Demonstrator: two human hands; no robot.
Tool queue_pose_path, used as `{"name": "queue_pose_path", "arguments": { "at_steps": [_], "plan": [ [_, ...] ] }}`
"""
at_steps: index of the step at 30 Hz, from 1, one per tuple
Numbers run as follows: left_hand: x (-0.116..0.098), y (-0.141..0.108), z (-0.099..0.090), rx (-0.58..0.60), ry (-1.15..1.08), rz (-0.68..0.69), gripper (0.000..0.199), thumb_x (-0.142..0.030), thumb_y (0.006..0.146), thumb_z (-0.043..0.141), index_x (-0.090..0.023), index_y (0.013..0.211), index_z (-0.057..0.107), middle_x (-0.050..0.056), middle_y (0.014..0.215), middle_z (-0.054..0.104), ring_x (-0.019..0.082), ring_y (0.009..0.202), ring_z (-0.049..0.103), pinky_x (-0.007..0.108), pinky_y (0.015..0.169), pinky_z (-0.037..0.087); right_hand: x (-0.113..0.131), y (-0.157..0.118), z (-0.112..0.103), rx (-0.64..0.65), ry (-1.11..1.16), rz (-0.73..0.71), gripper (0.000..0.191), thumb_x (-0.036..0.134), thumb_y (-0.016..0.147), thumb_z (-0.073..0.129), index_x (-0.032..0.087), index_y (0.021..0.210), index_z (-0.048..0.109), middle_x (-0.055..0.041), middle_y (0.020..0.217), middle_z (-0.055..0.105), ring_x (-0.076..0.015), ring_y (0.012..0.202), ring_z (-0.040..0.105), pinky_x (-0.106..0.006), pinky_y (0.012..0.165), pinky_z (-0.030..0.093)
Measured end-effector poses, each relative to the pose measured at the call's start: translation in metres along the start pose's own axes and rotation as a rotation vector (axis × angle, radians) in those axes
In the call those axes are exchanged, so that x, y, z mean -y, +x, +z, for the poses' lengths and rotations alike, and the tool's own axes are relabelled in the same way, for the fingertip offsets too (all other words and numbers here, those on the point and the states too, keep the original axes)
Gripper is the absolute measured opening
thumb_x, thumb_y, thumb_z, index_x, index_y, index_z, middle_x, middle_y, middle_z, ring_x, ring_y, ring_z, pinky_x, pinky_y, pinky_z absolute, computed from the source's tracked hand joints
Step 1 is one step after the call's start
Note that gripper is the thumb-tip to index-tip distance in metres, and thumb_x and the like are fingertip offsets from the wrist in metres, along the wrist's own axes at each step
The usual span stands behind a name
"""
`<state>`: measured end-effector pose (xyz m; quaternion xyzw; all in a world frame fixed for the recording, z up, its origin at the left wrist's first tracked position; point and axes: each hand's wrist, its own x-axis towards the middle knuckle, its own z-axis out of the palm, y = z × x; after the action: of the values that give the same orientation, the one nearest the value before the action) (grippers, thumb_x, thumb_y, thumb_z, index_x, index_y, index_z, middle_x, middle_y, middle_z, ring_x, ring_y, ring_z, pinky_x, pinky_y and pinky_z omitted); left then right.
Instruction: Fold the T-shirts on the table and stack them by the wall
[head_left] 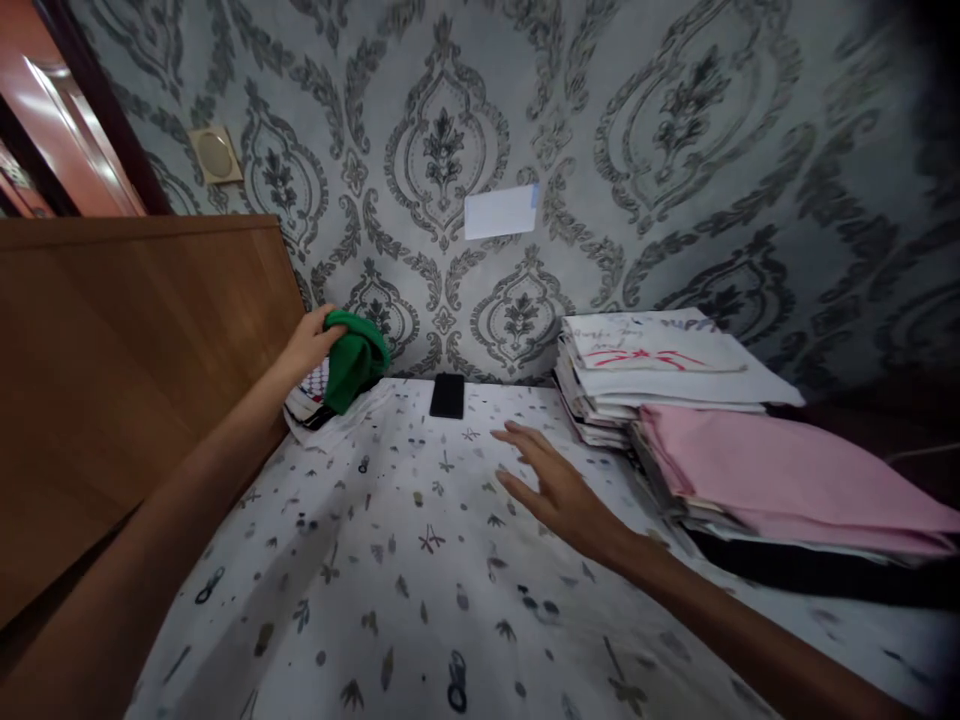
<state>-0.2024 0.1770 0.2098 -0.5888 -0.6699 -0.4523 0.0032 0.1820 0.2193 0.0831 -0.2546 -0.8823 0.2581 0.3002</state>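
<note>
My left hand [311, 345] is closed on a bunched green cloth [355, 362] at the left, beside the wooden panel. Under and beside that cloth lies a small pile of crumpled fabrics [319, 400], white with red and dark patterning. My right hand [551, 485] is held over the middle of the patterned sheet [420, 570], fingers spread and nothing in them. Nearest to it, on the right, is a stack of folded white clothes [637, 350]; a folded pink cloth [780, 470] tops another stack in front.
A black phone [448, 396] lies on the sheet near the wall. The wooden panel [142, 370] bounds the left side. On the patterned wall are a white paper [501, 213] and a switch plate [214, 155]. Dark fabric [817, 570] lies beneath the pink cloth.
</note>
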Motion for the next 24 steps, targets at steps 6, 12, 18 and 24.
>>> {"name": "queue_pose_path", "arguments": {
  "at_steps": [6,12,18,24],
  "plan": [
    [-0.108,-0.063,0.027,0.39,-0.63,0.005,0.031,-0.041,0.075,0.073,-0.019,0.082,0.053,-0.005,0.067,0.055,0.011,0.058,0.054,0.021,0.054,0.045,0.091,0.026,0.011,-0.134,0.184,-0.083,0.077,0.055,0.084,0.064,0.022,0.149,0.037,-0.0159,0.149,0.046,-0.035,0.133,0.047,-0.05,0.104,0.046],
    [-0.128,-0.145,0.078,0.298,-0.74,-0.083,0.049,-0.053,0.083,0.067,-0.022,0.115,0.051,0.004,0.104,0.066,0.02,0.096,0.065,0.031,0.081,0.054,0.104,0.01,0.014,-0.205,0.584,0.096,0.03,0.049,0.084,0.062,0.019,0.085,0.064,-0.0016,0.081,0.067,-0.0215,0.077,0.062,-0.035,0.073,0.053],
    [-0.066,-0.216,0.094,0.608,-0.386,-0.017,0.057,-0.04,0.073,0.071,-0.021,0.123,0.053,0.01,0.118,0.065,0.03,0.112,0.06,0.041,0.091,0.052,0.12,-0.022,-0.024,-0.292,0.826,0.27,0.038,0.057,0.073,0.076,0.022,0.084,0.066,0.0002,0.079,0.07,-0.0216,0.078,0.066,-0.035,0.072,0.056],
    [-0.055,-0.217,0.037,0.525,-0.386,-0.279,0.018,-0.035,0.068,0.051,-0.021,0.079,0.052,-0.001,0.069,0.057,0.017,0.065,0.057,0.03,0.062,0.05,0.136,-0.06,-0.075,-0.361,0.822,0.341,0.04,0.059,0.078,0.072,0.024,0.096,0.069,-0.0023,0.081,0.073,-0.0263,0.086,0.072,-0.04,0.077,0.06]
  ]
}}
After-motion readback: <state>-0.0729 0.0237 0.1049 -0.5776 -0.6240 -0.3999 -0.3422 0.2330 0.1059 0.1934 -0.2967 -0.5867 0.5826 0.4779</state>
